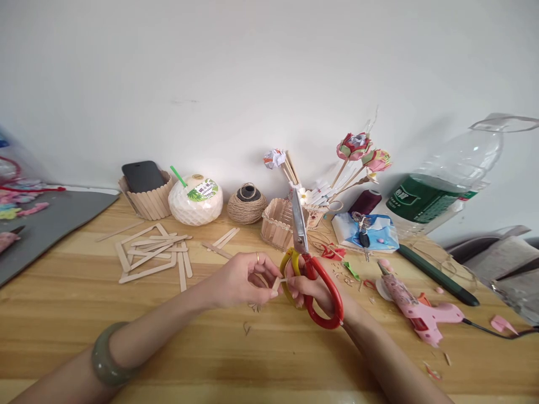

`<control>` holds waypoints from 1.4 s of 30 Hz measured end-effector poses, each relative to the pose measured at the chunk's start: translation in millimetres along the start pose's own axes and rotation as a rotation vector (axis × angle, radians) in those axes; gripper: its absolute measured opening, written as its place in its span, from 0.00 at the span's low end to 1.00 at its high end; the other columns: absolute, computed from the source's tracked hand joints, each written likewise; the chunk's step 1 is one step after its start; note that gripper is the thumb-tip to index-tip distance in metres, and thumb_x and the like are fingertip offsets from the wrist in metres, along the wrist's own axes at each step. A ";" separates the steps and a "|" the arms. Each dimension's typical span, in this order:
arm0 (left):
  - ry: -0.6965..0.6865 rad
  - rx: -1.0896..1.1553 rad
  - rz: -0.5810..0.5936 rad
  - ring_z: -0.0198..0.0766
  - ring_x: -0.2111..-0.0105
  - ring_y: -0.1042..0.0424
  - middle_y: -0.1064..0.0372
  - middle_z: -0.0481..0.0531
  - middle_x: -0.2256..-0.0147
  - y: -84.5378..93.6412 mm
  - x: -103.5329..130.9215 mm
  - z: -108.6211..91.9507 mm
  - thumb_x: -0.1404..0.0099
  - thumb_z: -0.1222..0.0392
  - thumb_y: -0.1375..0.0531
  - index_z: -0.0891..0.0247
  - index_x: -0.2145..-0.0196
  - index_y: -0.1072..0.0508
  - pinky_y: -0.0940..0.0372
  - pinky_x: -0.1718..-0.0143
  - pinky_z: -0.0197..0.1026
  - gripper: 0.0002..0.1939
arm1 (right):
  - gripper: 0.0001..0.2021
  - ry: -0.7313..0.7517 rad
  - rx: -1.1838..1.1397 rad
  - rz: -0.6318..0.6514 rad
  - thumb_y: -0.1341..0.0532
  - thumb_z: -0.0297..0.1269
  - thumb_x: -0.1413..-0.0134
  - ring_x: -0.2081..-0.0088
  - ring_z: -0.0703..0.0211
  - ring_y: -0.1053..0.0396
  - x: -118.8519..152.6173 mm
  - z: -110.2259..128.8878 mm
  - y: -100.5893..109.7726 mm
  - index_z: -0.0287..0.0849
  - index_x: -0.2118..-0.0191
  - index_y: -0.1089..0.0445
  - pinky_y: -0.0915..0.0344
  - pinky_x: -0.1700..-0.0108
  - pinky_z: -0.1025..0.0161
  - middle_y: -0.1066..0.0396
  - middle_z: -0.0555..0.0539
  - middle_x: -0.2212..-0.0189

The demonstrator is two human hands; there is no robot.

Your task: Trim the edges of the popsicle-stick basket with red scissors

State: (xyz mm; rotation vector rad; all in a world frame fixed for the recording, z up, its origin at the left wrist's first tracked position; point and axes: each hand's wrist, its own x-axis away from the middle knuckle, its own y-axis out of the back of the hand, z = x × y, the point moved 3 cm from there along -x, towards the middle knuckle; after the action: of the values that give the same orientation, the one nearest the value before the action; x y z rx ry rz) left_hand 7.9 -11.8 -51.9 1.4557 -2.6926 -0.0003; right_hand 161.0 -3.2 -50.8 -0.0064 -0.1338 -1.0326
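Observation:
Between the fingertips of my left hand (256, 278) is a short, pale piece of wooden craft stick (277, 283). My right hand (310, 289) has scissors (300, 221) hooked in it, with one red and one yellow handle and the blades pointing up. The thumb and finger of that hand also meet the far end of the stick piece. Loose craft sticks (155, 249) lie to the left, some set in a rough polygon outline. Small dark scraps (247, 328) are on the wooden table (202, 353) below my hands.
Along the wall stand a stick-built holder with a phone (141, 177), a white coconut (196, 199), a twine ball (247, 205), a stick basket (277, 224) and paper flowers (353, 147). A pink glue gun (421, 308), green pen-like rod (438, 275) and large bottle (446, 179) are at right.

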 end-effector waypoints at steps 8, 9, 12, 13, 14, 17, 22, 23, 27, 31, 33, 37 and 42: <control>0.018 0.002 0.011 0.35 0.70 0.31 0.29 0.51 0.71 0.9 0.3 0.0 0.53 0.67 0.39 0.65 0.68 0.34 0.36 0.69 0.40 0.12 | 0.03 -0.005 -0.008 -0.012 0.45 0.28 0.63 0.86 0.69 0.40 1.0 1.6 2.0 0.41 0.81 0.39 0.44 0.85 0.73 0.38 0.56 0.87; 0.017 0.004 0.013 0.35 0.70 0.31 0.29 0.51 0.71 0.8 0.5 -0.1 0.53 0.67 0.39 0.65 0.67 0.33 0.36 0.69 0.40 0.12 | 0.03 -0.005 -0.007 -0.013 0.44 0.28 0.63 0.86 0.69 0.40 1.2 2.1 2.4 0.41 0.81 0.39 0.44 0.84 0.73 0.38 0.56 0.87; 0.015 0.020 0.021 0.35 0.71 0.31 0.29 0.50 0.71 0.2 1.3 -0.7 0.53 0.67 0.38 0.65 0.67 0.33 0.36 0.69 0.40 0.12 | 0.03 -0.005 -0.011 -0.015 0.44 0.29 0.63 0.86 0.69 0.40 2.1 3.5 2.8 0.40 0.81 0.39 0.43 0.83 0.72 0.38 0.55 0.86; 0.017 0.028 0.022 0.35 0.72 0.31 0.29 0.50 0.71 0.1 1.6 -1.1 0.52 0.67 0.38 0.65 0.68 0.33 0.36 0.69 0.40 0.12 | 0.03 -0.007 -0.011 -0.016 0.44 0.29 0.62 0.85 0.69 0.39 2.5 3.9 2.7 0.40 0.81 0.38 0.43 0.83 0.72 0.38 0.55 0.86; 0.019 0.034 0.024 0.35 0.72 0.31 0.29 0.50 0.71 0.3 1.8 -1.5 0.52 0.67 0.39 0.65 0.68 0.33 0.36 0.70 0.39 0.11 | 0.03 -0.008 -0.013 -0.016 0.44 0.30 0.62 0.85 0.69 0.39 2.8 4.3 2.6 0.40 0.81 0.38 0.43 0.83 0.71 0.38 0.55 0.86; 0.010 0.022 0.024 0.35 0.72 0.31 0.28 0.50 0.71 2.6 2.6 -2.2 0.52 0.67 0.38 0.65 0.69 0.33 0.37 0.69 0.39 0.11 | 0.03 0.007 -0.032 -0.027 0.44 0.31 0.64 0.87 0.69 0.41 3.3 6.2 4.2 0.41 0.82 0.39 0.44 0.84 0.71 0.40 0.55 0.87; -0.055 0.039 0.034 0.36 0.67 0.29 0.27 0.53 0.69 9.7 1.5 0.5 0.49 0.65 0.38 0.65 0.66 0.33 0.36 0.65 0.40 0.11 | 0.06 0.104 -0.031 -0.165 0.45 0.34 0.63 0.88 0.69 0.47 3.6 16.9 23.1 0.43 0.84 0.42 0.47 0.85 0.70 0.44 0.56 0.88; -0.060 0.046 0.028 0.36 0.67 0.29 0.27 0.52 0.69 11.0 0.6 1.3 0.48 0.64 0.38 0.65 0.66 0.33 0.36 0.63 0.41 0.11 | 0.08 0.123 -0.010 -0.212 0.44 0.35 0.62 0.88 0.69 0.47 4.4 20.0 29.5 0.43 0.84 0.42 0.47 0.85 0.69 0.44 0.56 0.89; -0.026 0.066 -0.095 0.34 0.70 0.29 0.27 0.51 0.72 16.3 -4.1 4.1 0.47 0.63 0.39 0.65 0.68 0.32 0.36 0.66 0.39 0.07 | 0.09 0.182 0.124 -0.469 0.42 0.35 0.60 0.86 0.67 0.45 13.6 32.0 61.3 0.42 0.84 0.40 0.47 0.84 0.69 0.43 0.55 0.89; -0.015 0.068 -0.188 0.33 0.73 0.29 0.28 0.49 0.75 19.5 -6.8 5.2 0.47 0.60 0.39 0.65 0.72 0.33 0.35 0.69 0.38 0.07 | 0.09 0.192 0.285 -0.745 0.41 0.35 0.57 0.85 0.66 0.44 27.0 35.5 88.0 0.42 0.81 0.40 0.48 0.84 0.69 0.42 0.55 0.88; -0.010 0.040 -0.212 0.33 0.75 0.30 0.28 0.49 0.76 20.7 -7.0 6.2 0.46 0.59 0.39 0.65 0.73 0.32 0.35 0.70 0.37 0.07 | 0.09 0.179 0.364 -0.810 0.39 0.37 0.58 0.86 0.66 0.44 29.7 33.6 93.8 0.42 0.80 0.39 0.49 0.85 0.68 0.41 0.55 0.88; -0.002 0.000 -0.251 0.32 0.77 0.31 0.28 0.48 0.78 23.1 -6.5 7.9 0.45 0.56 0.39 0.65 0.74 0.32 0.35 0.72 0.37 0.09 | 0.08 0.188 0.475 -0.852 0.38 0.39 0.59 0.82 0.63 0.40 26.3 29.0 94.7 0.41 0.77 0.35 0.46 0.81 0.67 0.36 0.53 0.85; 0.008 -0.030 -0.255 0.34 0.76 0.30 0.28 0.49 0.76 23.1 -7.5 9.1 0.45 0.57 0.40 0.65 0.73 0.30 0.35 0.71 0.38 0.08 | 0.08 0.208 0.509 -0.855 0.40 0.38 0.59 0.75 0.58 0.33 20.9 26.7 97.3 0.40 0.70 0.32 0.40 0.75 0.64 0.29 0.48 0.76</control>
State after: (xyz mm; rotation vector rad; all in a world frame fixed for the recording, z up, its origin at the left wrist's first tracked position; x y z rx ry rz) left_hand -8.0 6.8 -60.6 1.7733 -2.4695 -0.0504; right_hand 251.9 30.6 -16.3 0.6683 -0.2143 -1.8145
